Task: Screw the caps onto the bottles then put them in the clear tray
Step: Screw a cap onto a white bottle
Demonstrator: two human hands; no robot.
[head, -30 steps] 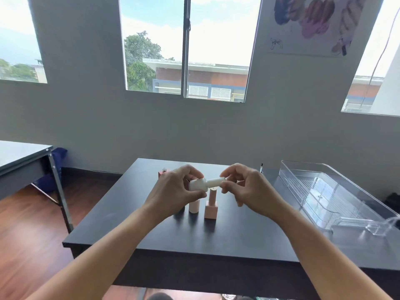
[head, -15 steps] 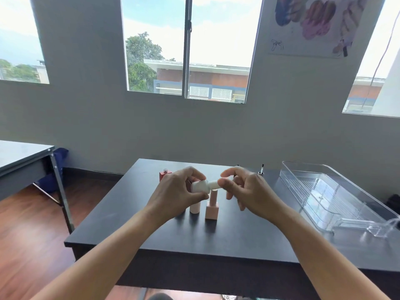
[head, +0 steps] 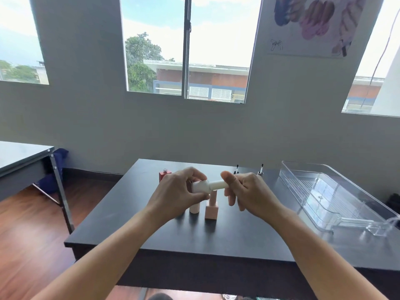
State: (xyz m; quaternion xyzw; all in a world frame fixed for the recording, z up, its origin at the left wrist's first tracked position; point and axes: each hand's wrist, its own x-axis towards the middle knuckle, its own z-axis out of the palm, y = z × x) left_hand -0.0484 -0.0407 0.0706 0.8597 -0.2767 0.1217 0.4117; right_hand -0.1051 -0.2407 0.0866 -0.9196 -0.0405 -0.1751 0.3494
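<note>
Above the dark table (head: 238, 241) I hold a small white bottle (head: 200, 186) on its side. My left hand (head: 177, 193) grips its body, and my right hand (head: 246, 191) pinches its long white cap (head: 217, 185). Below them stand a pink square bottle with a tall cap (head: 211, 207) and a pale pink round bottle (head: 194, 207), partly hidden by my left hand. A red bottle with no cap (head: 164, 174) stands further back on the left. Two brush caps (head: 237, 169) (head: 260, 171) stand upright behind my right hand. The clear tray (head: 337, 198) lies at the right, with nothing in it.
A second dark table with metal legs (head: 26, 161) stands at the left over the wooden floor. The grey wall with windows is close behind the work table. The tray's handle (head: 376, 229) points toward the front right edge.
My right hand has turned on the cap: its thumb now points up and its fingers have shifted round the cap. The left hand and the bottle have stayed in place.
</note>
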